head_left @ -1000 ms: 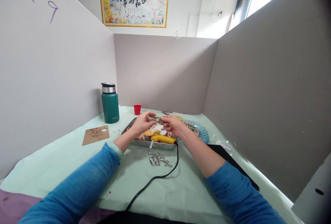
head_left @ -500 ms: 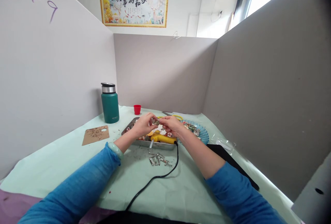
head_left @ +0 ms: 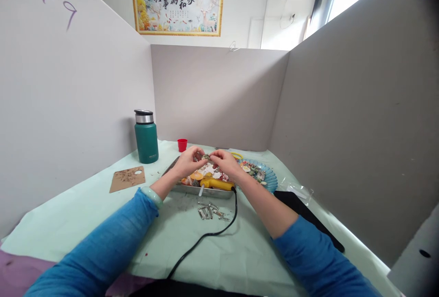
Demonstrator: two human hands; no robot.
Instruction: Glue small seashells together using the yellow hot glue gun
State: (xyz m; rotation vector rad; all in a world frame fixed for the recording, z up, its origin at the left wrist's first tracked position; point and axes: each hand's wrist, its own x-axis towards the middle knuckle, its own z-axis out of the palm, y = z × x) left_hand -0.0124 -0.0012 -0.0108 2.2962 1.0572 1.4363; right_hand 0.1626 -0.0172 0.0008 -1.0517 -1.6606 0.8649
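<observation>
Left hand (head_left: 188, 162) and right hand (head_left: 224, 164) are being held close together above the metal tray (head_left: 219, 193), with fingertips narrowed on a small greenish piece (head_left: 206, 157); how much of the grip is being borne by each hand cannot be told. The piece could be dropped if the pinch were being loosened by one hand before being firmed by the other, and it could then be lost among the orange and white pieces (head_left: 196, 176) being held in the tray below the fingers. Just nearer the body than the right hand, a yellow tool (head_left: 217, 183) is being supported at the tray's near side; it could be shifted if its black cord (head_left: 192, 247) were being caught by a forearm, and the loose metal bits (head_left: 209, 211) lying beside that cord could be scattered. As for its place, the small greenish piece is being pinched in the narrow gap between the hands, just right of the left fingers and touching the right fingertips. To the right of the right hand, more small pieces are being held on a blue plate (head_left: 273, 180); beyond the left hand, a red cup (head_left: 182, 145) is being supported by the table.
</observation>
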